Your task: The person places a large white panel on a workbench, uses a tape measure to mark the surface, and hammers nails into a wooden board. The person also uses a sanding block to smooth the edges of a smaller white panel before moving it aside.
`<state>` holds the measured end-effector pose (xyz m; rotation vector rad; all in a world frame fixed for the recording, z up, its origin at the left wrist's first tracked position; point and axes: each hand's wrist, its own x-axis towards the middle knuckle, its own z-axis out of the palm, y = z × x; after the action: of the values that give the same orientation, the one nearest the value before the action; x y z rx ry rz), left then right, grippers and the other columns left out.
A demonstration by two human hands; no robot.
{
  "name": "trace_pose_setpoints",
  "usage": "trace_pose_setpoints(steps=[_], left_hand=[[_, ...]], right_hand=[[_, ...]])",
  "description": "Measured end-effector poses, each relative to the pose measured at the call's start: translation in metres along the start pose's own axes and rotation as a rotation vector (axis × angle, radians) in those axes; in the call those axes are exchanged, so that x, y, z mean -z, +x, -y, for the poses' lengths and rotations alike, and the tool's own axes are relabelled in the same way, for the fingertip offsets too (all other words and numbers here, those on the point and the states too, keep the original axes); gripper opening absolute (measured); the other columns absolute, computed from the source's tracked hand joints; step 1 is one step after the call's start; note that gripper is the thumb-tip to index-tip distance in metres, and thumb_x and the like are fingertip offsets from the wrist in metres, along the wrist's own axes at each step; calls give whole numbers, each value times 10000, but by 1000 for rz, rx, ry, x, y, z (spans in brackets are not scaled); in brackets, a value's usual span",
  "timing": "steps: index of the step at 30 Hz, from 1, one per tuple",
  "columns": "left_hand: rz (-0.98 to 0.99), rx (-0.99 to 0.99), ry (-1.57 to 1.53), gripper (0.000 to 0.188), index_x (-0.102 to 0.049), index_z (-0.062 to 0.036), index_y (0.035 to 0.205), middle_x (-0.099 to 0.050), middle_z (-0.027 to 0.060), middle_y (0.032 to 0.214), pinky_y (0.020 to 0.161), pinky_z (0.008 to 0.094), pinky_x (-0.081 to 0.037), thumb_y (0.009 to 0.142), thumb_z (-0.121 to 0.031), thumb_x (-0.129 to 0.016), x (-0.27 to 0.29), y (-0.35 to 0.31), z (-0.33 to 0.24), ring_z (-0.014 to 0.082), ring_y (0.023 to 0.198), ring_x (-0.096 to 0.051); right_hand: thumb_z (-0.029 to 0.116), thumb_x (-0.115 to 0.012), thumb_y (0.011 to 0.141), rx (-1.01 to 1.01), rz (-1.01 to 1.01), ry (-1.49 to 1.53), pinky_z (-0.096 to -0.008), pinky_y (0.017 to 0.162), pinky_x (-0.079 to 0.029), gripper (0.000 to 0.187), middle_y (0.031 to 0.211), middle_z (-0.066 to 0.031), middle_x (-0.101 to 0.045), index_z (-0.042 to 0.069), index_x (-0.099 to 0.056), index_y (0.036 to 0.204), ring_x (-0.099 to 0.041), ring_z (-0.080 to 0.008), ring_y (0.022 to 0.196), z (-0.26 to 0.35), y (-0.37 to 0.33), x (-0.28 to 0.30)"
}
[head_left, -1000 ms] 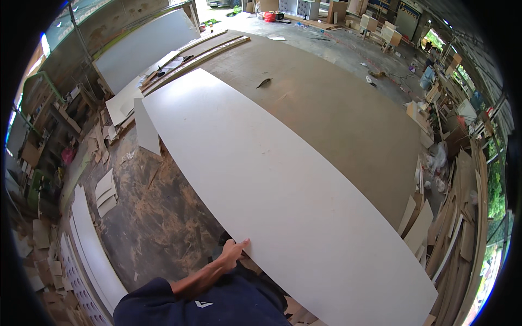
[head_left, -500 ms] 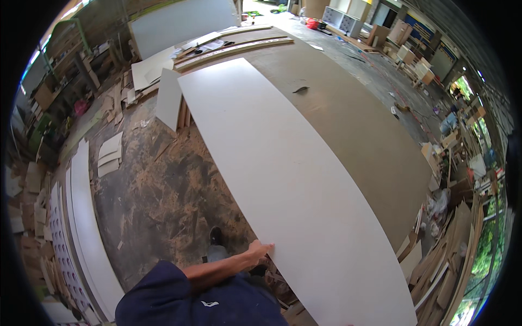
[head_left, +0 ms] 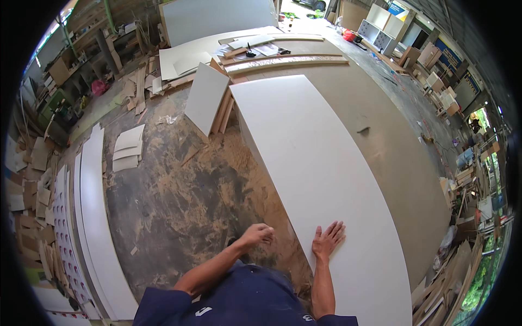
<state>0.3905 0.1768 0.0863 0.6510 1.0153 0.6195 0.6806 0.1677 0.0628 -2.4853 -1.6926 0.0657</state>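
Note:
A long white board (head_left: 326, 152) lies lengthwise in front of me, its left edge over the sawdust-covered floor. My right hand (head_left: 327, 242) rests palm down on its near part, fingers stretched out and slightly spread. Left of that edge, apart from the board, my left hand (head_left: 256, 235) hangs in the air with its fingers curled in and nothing seen in them. Beneath the white board, a larger brown sheet (head_left: 375, 146) shows along the right side.
A white offcut (head_left: 207, 98) leans against the far left corner. Wood strips (head_left: 288, 63) lie beyond it. Long white panels (head_left: 95, 201) stand at the left, near small stacked pieces (head_left: 129, 148). Scrap wood (head_left: 451, 282) is heaped at the right.
My left hand has come off the board's left edge. My right hand has come into view, flat on the board. The whole view has shifted, so the board appears farther right.

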Motion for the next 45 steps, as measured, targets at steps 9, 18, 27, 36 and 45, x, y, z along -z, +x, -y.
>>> trace_pose_setpoints(steps=[9, 18, 27, 36, 45], left_hand=[[-235, -165, -95, 277, -625, 0, 1076, -698, 114, 982, 845, 336, -553, 1005, -259, -557, 120, 30, -135, 220, 918, -696], [-337, -266, 9, 230, -649, -5, 1037, -691, 85, 943, 797, 309, -544, 993, -219, -577, 210, 139, -255, 185, 868, -689], [-665, -418, 353, 226, -692, 12, 1020, -700, 65, 868, 755, 266, -509, 941, -190, -627, 285, 237, -395, 129, 807, -649], [-723, -756, 1091, 226, -721, 1, 1026, -663, 157, 856, 805, 381, -507, 846, -109, -640, 358, 359, -453, 330, 832, -646], [-99, -310, 768, 202, -746, -19, 1021, -700, 142, 876, 703, 292, -498, 843, -108, -710, 411, 354, -478, 167, 746, -626]], right_hand=[[536, -315, 1003, 96, 35, 26, -564, 1183, 59, 815, 1623, -207, -39, -60, -124, 1526, 21, -358, 1504, 167, 142, -30], [563, -311, 991, 254, 71, 10, -569, 1183, 61, 835, 1627, -188, -44, -51, -134, 1529, 31, -350, 1505, 299, 295, -49], [583, -295, 988, 423, 123, 16, -564, 1184, 69, 812, 1643, -110, -44, 15, -145, 1549, 44, -335, 1508, 420, 450, -66], [558, -312, 1000, 480, 86, -5, -574, 1190, 19, 742, 1644, -59, -86, 87, -186, 1558, -4, -329, 1510, 488, 538, -83], [464, -446, 975, 456, 80, 27, -597, 1181, -20, 715, 1613, -139, -194, 5, -300, 1503, -97, -397, 1489, 547, 527, -77]])
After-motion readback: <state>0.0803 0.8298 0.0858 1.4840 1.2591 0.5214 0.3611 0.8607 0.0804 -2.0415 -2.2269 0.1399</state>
